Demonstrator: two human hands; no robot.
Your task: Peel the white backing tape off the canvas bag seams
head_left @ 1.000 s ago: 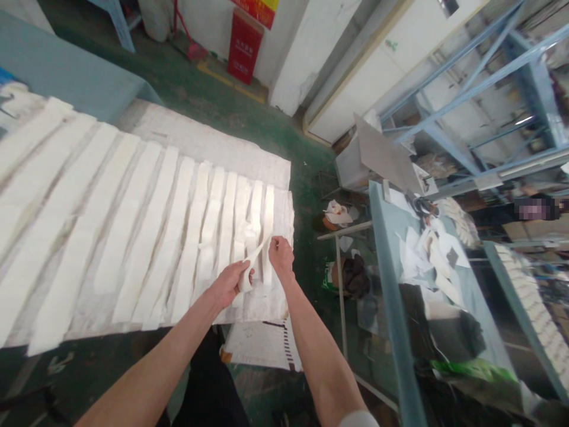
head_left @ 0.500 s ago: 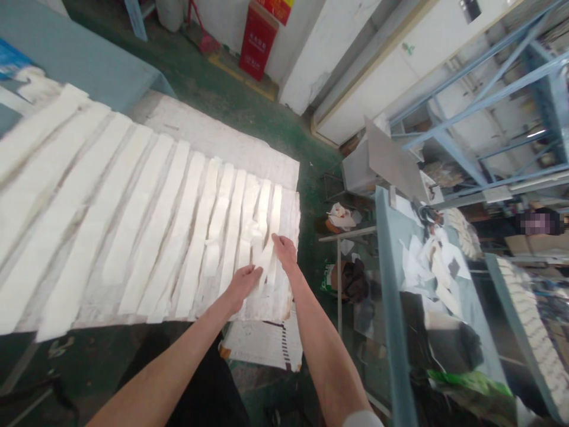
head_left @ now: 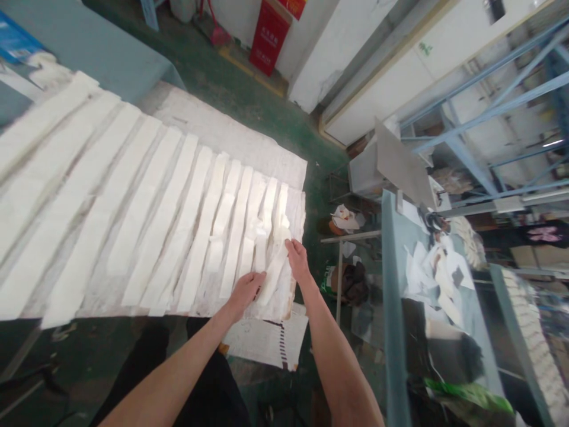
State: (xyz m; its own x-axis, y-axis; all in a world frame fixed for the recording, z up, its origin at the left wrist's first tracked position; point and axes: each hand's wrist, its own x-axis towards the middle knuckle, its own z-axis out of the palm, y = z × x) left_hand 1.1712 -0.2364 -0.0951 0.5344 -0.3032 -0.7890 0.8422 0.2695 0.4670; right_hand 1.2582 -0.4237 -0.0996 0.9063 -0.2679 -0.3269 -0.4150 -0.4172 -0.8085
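Rows of cream-white strips (head_left: 128, 201), seemingly cloth, lie side by side on a pale, worn board (head_left: 296, 219). At the board's right end, a short cream strip (head_left: 275, 264) slants between my two hands. My right hand (head_left: 297, 259) pinches its upper right edge, near a crumpled fold in the rightmost strip of the row. Lower and to the left, my left hand (head_left: 246, 292) has its fingers closed at the strip's other edge. The fingertips partly cover both edges.
A blue-grey table (head_left: 128, 50) adjoins the board at the far left. Another blue-topped table (head_left: 395, 279) stands to the right, carrying white scraps and dark cloth. A red bin (head_left: 269, 38) stands by the wall, and a white striped carton (head_left: 267, 341) sits below the board's front edge.
The short strip has shifted down and slightly right with my hands, now overlapping the rightmost strip's lower part. A fold shows above my right hand. The whole view has shifted slightly.
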